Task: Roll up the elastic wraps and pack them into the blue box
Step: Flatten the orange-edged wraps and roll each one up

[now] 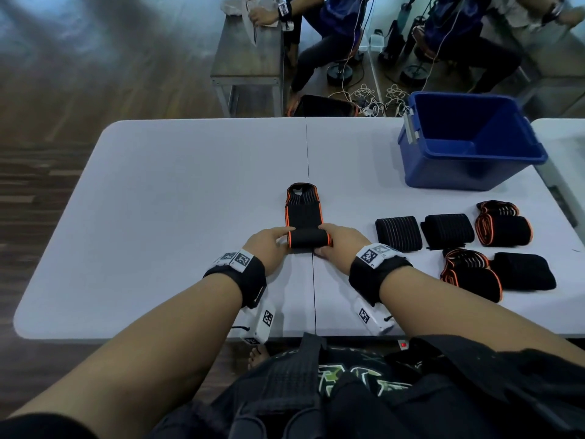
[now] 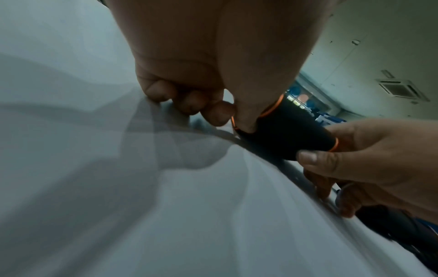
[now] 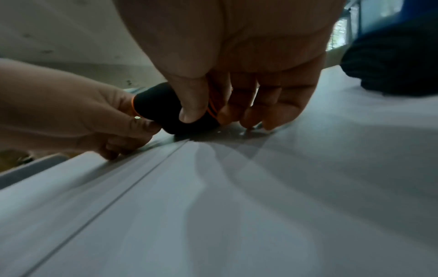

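A black elastic wrap with orange edges (image 1: 304, 213) lies flat along the table's middle seam, its near end wound into a small roll (image 1: 308, 239). My left hand (image 1: 271, 245) pinches the roll's left end, and my right hand (image 1: 340, 243) pinches its right end. In the left wrist view the roll (image 2: 284, 129) sits between thumb and curled fingers; in the right wrist view my thumb presses on the roll (image 3: 161, 108). The blue box (image 1: 468, 141) stands open at the far right of the table, and no wraps show inside.
Several more wraps (image 1: 449, 231) lie in a group on the right of the white table (image 1: 177, 217), near the box. A second table (image 1: 563, 147) abuts on the right. Other people sit at a bench (image 1: 250, 55) beyond the far edge.
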A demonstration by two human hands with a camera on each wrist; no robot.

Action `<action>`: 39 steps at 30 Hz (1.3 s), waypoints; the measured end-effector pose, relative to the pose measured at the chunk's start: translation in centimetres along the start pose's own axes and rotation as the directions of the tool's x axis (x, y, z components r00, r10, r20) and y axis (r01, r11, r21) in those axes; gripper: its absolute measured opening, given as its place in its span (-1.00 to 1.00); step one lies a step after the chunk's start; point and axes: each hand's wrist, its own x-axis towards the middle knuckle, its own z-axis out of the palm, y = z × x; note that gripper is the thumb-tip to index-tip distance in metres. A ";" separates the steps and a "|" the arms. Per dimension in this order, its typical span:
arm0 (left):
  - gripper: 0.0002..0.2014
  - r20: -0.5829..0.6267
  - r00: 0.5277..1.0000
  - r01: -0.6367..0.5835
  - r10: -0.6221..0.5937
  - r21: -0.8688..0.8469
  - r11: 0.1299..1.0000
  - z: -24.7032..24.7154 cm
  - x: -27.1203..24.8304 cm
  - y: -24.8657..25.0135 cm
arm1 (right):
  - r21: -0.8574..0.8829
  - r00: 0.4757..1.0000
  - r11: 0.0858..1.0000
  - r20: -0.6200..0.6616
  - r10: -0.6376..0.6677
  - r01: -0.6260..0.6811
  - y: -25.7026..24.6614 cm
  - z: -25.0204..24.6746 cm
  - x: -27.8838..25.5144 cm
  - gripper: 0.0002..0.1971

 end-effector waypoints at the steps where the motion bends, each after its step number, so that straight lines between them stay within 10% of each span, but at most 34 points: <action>1: -0.68 0.002 1.000 -0.004 0.004 -0.039 0.999 0.0 -0.1 0.1 | 0.072 1.000 0.997 -0.018 0.025 -0.024 0.1 0.1 0.0 -0.70; 22: -0.53 0.120 0.960 0.249 -0.252 0.044 0.968 -1.4 -0.3 2.5 | 0.083 0.972 0.970 0.078 0.223 -0.229 -1.1 0.3 -0.8 -0.55; 25: -0.79 0.064 0.982 0.173 -0.178 0.074 0.982 -2.0 -0.6 2.2 | 0.042 0.967 0.970 0.100 0.233 -0.238 -1.5 0.3 -1.5 -0.59; 33: -0.70 0.153 0.980 -0.149 0.130 0.121 0.981 -2.6 -2.1 2.3 | 0.148 0.941 0.930 0.084 0.327 -0.336 -1.4 1.1 -4.8 -0.59; 39: -0.79 0.261 0.930 -0.296 0.258 0.116 0.948 1.5 -2.9 5.2 | 0.536 0.781 0.703 -0.123 0.613 -0.467 2.1 2.6 -11.2 -0.61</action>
